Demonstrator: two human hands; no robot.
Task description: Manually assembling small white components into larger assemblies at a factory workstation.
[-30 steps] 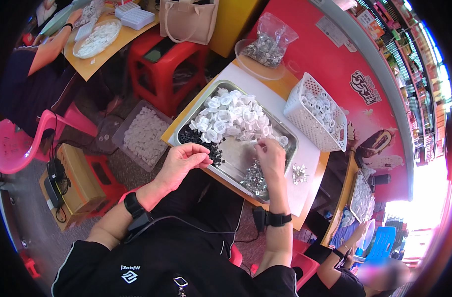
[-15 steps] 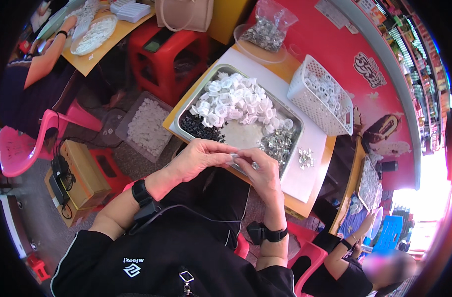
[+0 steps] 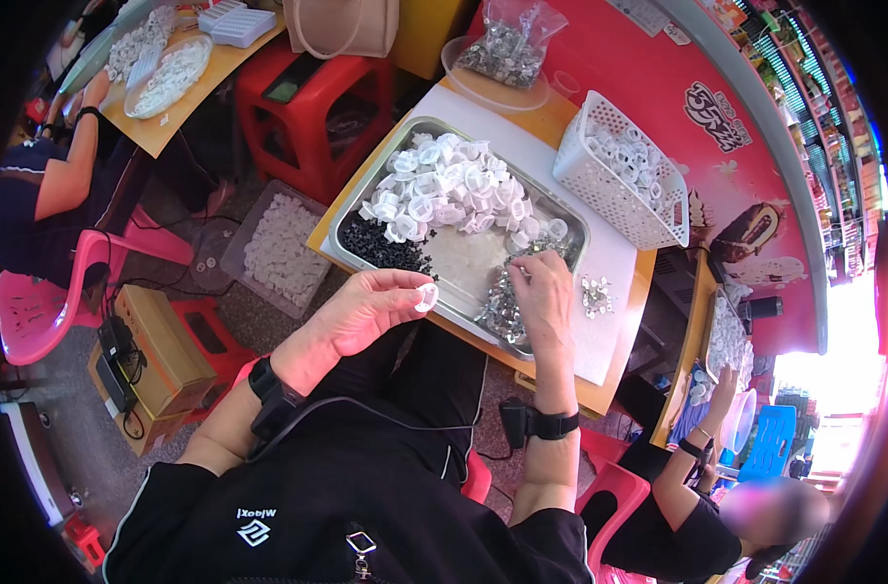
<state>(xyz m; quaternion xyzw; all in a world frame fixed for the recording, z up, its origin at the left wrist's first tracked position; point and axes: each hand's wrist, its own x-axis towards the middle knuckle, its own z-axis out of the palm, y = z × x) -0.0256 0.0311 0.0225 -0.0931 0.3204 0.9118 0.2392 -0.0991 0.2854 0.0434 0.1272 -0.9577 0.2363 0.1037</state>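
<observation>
Between the thumb and fingers of my left hand (image 3: 371, 310) is a small white plastic ring-shaped part (image 3: 426, 298), held just off the near edge of a metal tray (image 3: 463, 261). My right hand (image 3: 546, 297) reaches into the tray's right side, fingertips bent together at a pile of small silvery metal pieces (image 3: 500, 310). Whatever those fingertips pinch is too small to make out. A heap of white plastic parts (image 3: 453, 185) fills the far side of the tray. Small black pieces (image 3: 380, 245) lie in its left corner.
Right of the tray stand a white perforated basket (image 3: 624, 175) of white parts and some loose metal pieces (image 3: 597, 295). A bag of metal pieces (image 3: 507, 49) sits behind. A bin (image 3: 278, 248) is on the floor at left. Co-workers sit at far left and lower right.
My hands have come apart. The left keeps the white part and has moved slightly left; the right has gone up to the metal pieces in the tray.
</observation>
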